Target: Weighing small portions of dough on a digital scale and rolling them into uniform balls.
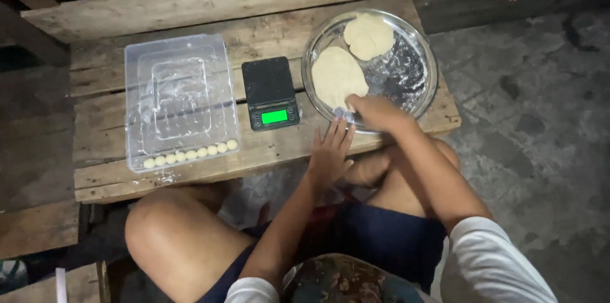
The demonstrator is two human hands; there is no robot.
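- Fingers of the right hand are curled at the near edge of the lower dough, tips pressed to it; whether they pinch a bit off cannot be told.
- Fingers of the left hand lie straight and spread, palm down on the table, holding nothing.
- Right forearm reaches forward over the knee, wrist bent down over the tray rim; left forearm runs up between the knees to the table's near edge.
- The tray, round and metal, sits right of the scale. It holds two flat pale dough pieces: the lower one on its left side, the upper dough at the far rim, the two just touching.
- A clear plastic box sits left of the scale. A row of small dough balls lies along its near wall.
- The scale is black with a lit green display, between box and tray.
- The lower dough touches the right fingertips and lies near, but apart from, the left hand, which rests just in front of the scale, to its right.
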